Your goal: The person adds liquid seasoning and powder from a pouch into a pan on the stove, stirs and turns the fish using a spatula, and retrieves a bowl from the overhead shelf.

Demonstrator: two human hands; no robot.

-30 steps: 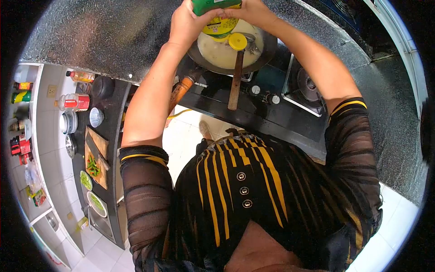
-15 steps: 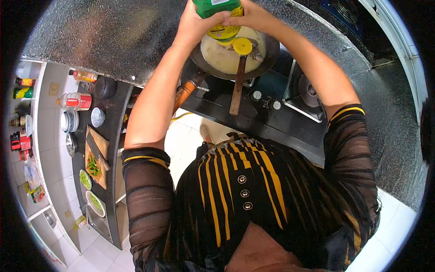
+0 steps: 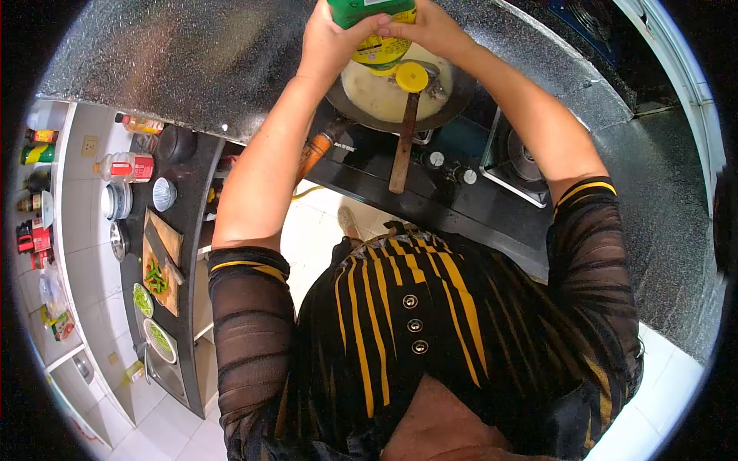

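Note:
My left hand (image 3: pixel 332 42) and my right hand (image 3: pixel 434 31) are both wrapped round a green and yellow container (image 3: pixel 383 48), held tipped down over the wok. Its round yellow lid (image 3: pixel 412 77) hangs open at the lower end. Whatever may be coming out is too small to make out. Below it the wok (image 3: pixel 373 121) sits on the stove with pale, cloudy liquid (image 3: pixel 365 91) in it. A spatula or ladle with a wooden handle (image 3: pixel 403 146) rests in the wok, its handle sticking out toward my body. The container's top end is cut off by the frame.
The wok's wooden side handle (image 3: pixel 315 154) points to the lower left. A second burner (image 3: pixel 524 157) is at the right. On the left counter are a cutting board (image 3: pixel 175 292) with a knife and chopped green peppers, bowls (image 3: pixel 160 340) of greens, and bottles (image 3: pixel 127 167).
Both hands still hold the tipped container over the wok; its lid stays open. The view has shifted very slightly, and little else differs.

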